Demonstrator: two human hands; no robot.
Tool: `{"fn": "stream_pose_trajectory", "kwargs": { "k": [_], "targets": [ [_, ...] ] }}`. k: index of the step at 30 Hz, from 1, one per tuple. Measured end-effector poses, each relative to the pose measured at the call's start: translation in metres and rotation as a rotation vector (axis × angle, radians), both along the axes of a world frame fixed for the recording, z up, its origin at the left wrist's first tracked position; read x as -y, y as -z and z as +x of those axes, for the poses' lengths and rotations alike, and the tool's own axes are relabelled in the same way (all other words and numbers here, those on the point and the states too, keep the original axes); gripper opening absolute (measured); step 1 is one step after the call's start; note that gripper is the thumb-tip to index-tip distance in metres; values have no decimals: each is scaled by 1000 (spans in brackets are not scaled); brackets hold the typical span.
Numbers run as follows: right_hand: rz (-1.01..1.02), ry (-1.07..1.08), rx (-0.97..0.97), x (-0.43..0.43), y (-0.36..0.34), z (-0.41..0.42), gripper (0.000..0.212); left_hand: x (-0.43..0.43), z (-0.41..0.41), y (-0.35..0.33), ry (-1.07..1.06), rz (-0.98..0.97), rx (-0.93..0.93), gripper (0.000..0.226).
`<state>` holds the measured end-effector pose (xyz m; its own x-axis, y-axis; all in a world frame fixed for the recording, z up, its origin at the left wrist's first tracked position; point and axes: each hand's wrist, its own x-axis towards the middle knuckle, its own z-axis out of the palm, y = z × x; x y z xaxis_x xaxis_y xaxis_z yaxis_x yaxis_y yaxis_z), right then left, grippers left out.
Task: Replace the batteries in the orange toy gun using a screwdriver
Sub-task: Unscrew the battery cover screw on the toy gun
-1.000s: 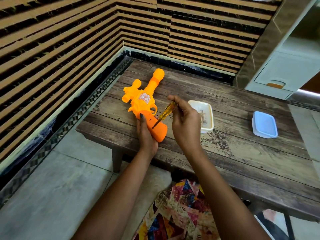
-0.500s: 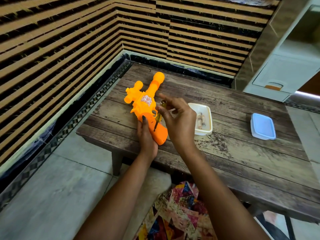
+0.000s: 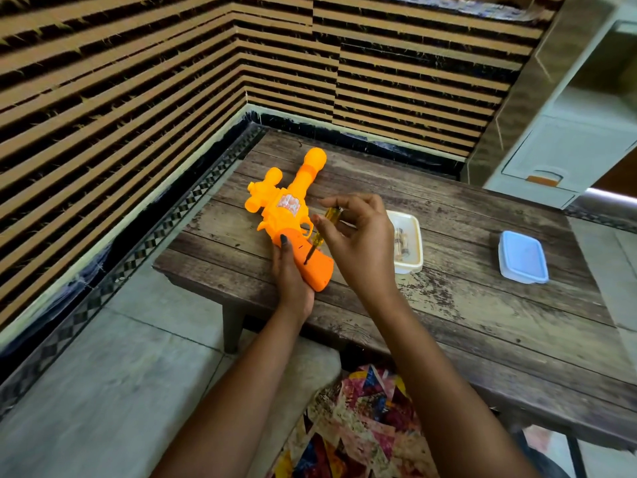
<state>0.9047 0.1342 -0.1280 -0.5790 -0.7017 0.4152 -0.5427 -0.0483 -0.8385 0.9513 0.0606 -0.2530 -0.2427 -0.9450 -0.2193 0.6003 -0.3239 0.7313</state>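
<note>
Screwdriver [image 3: 317, 236] pinched by fingers of right hand [image 3: 362, 246], tip on toy gun [image 3: 275, 215] handle; left hand [image 3: 291, 277] fingers clasp handle

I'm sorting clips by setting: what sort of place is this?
Likely a room in a home, not a workshop: a worn wooden table set in a corner of striped walls, a tiled floor, and a white drawer unit behind. The toy gun and plastic tub fit that.

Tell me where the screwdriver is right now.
Head view, left of centre: the right hand holds the screwdriver, tip down on the handle of the orange toy gun, beside the left hand.
</note>
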Motion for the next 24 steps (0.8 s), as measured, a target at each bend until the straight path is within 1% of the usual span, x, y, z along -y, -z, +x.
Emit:
{"fn": "stream_pose_trajectory", "kwargs": {
  "k": [2,7,9,13,17,24],
  "targets": [
    [-14,12,54,2,0,-2,13,0,-1,-1,-5,26,1,46],
    [-60,35,21,2,0,-2,15,0,0,-1,6,40,-25,48],
    [-52,36,-14,2,0,-1,20,-1,-1,-2,19,31,-29,49],
    [-6,-30,11,2,-5,2,22,-1,0,-5,34,18,-45,46],
    [41,12,-71,1,-8,1,27,-2,1,-5,34,9,-61,45],
    [-1,57,17,0,-4,-5,12,-2,0,-3,-10,28,-52,44]
  ]
}}
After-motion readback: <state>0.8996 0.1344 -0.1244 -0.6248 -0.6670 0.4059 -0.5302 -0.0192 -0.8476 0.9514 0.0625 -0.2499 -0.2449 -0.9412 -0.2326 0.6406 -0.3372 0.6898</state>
